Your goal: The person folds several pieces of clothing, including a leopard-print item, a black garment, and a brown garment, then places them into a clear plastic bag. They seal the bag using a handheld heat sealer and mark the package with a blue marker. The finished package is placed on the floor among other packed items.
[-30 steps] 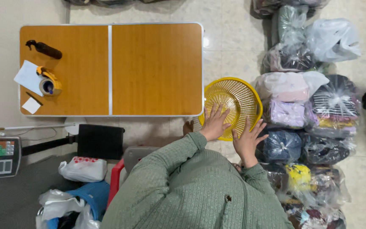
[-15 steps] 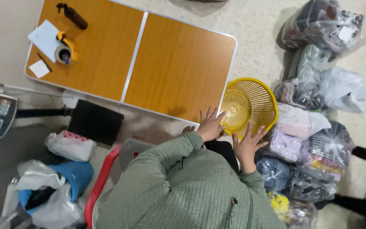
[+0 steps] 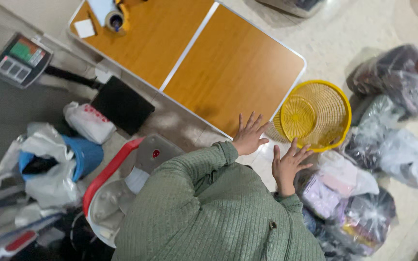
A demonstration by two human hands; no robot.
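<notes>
A round yellow woven basket [image 3: 315, 113] sits on the floor beside the corner of a folding wooden table [image 3: 228, 67]. My left hand [image 3: 249, 136] hovers at the basket's left rim with the fingers spread and nothing in it. My right hand [image 3: 288, 164] is just below the basket's near rim, also spread and empty. Whether the fingertips touch the rim I cannot tell. Both arms are in green knit sleeves [image 3: 194, 203].
Several clear bags of clothing [image 3: 393, 145] are piled right of the basket. A weighing scale [image 3: 20, 59] stands at the left, by a black mat [image 3: 121, 104] and a red-rimmed stool [image 3: 117, 179]. A tape roll [image 3: 115, 20] and papers lie on the table's far end. More bags [image 3: 49, 159] sit at left.
The view has tilted and swung left, so the table looks slanted. Both hands, which rested on the basket's rim, have drawn back a little toward me with fingers spread.
</notes>
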